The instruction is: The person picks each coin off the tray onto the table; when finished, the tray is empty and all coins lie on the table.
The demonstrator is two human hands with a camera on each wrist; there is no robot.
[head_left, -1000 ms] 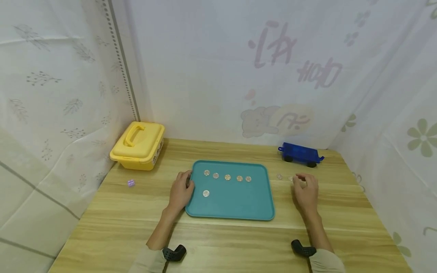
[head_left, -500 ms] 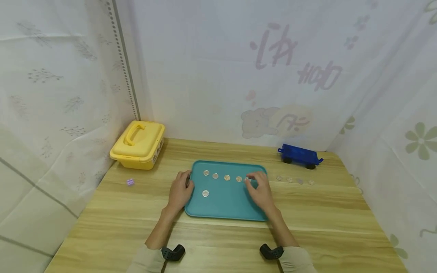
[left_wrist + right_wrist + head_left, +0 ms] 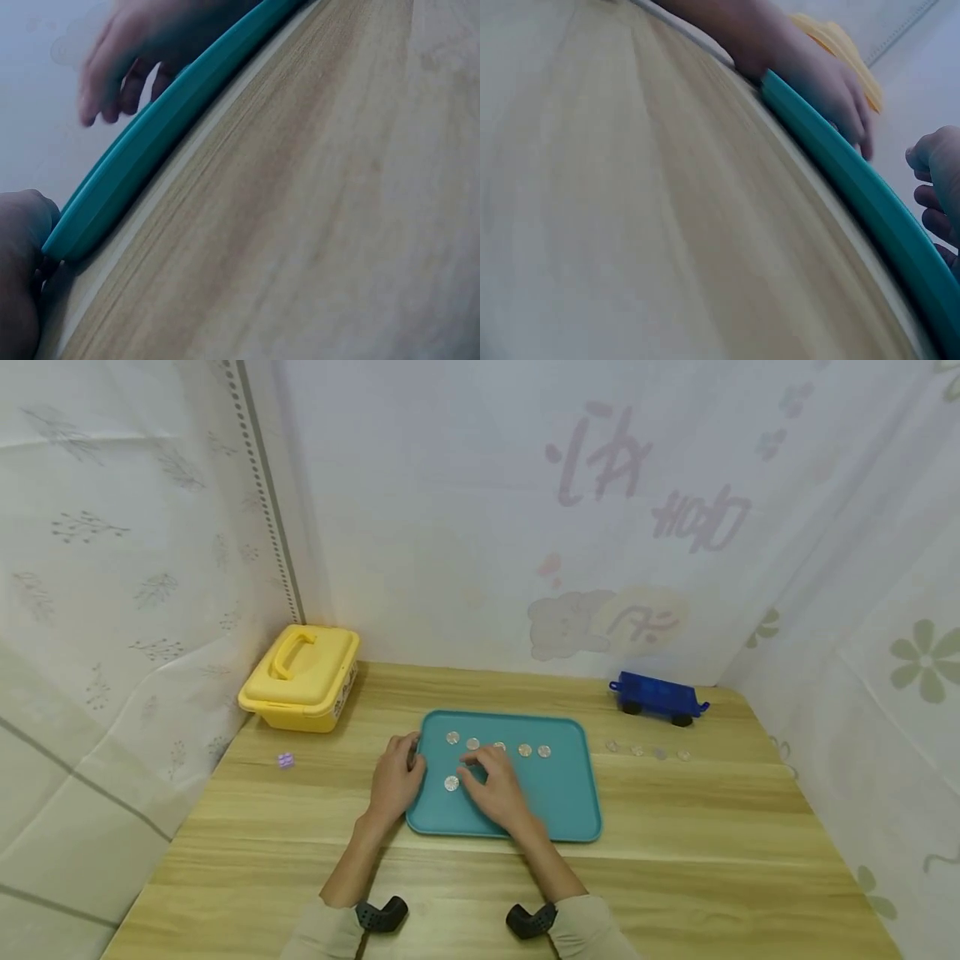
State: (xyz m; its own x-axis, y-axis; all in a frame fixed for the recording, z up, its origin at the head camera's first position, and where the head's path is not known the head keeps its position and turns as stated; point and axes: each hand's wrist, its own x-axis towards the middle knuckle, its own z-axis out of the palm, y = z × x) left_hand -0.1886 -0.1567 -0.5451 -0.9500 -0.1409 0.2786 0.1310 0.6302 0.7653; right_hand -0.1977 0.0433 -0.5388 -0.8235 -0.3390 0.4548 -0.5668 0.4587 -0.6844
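Note:
A teal tray [image 3: 547, 793] lies on the wooden table, with a row of several coins near its far edge and one coin [image 3: 451, 783] lower at the left. My left hand [image 3: 395, 781] holds the tray's left edge, its thumb at the rim. Over the left half of the tray is my right hand [image 3: 495, 789], fingers bent, thumb and index tips close together beside the lower coin. Whether a coin is between those tips is hidden. In the right wrist view its curled fingers [image 3: 931, 199] hover above the tray rim.
Several coins [image 3: 637, 751] lie in a row on the table right of the tray. Behind them stands a blue toy wagon [image 3: 658, 696]. A yellow lidded box [image 3: 303, 681] occupies the back left, with a small purple block [image 3: 286, 760] in front. Patterned curtains [image 3: 420, 527] enclose the table.
My right hand has moved left, from the coins on the table, across the tray's right side, to the tray's left half. The left hand has stayed at the tray's edge.

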